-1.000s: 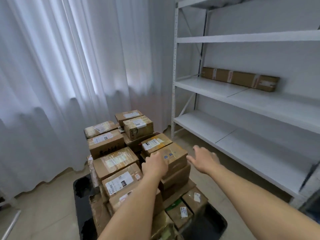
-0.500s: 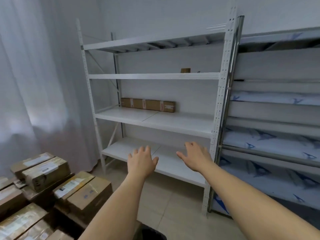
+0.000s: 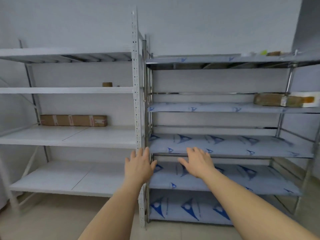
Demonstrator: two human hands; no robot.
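My left hand (image 3: pixel 139 166) is stretched out in front of me with straight, spread fingers and holds nothing; it lies in line with the upright post of the white shelf rack (image 3: pixel 69 137). My right hand (image 3: pixel 198 161) is likewise flat and empty, raised before the metal rack (image 3: pixel 225 147) whose shelves carry blue-printed film. Neither hand touches a shelf that I can tell. A long brown carton (image 3: pixel 73 120) lies at the back of the white rack's middle shelf.
A small brown object (image 3: pixel 107 84) sits on an upper white shelf. Two taped parcels (image 3: pixel 284 99) rest at the right end of a metal-rack shelf, and small items (image 3: pixel 272 53) lie on its top. Pale tiled floor (image 3: pixel 52 220) runs below both racks.
My view has swung right, from the stacked parcels on the cart to the two racks; the parcels have left the frame. Both hands stay raised, flat and empty.
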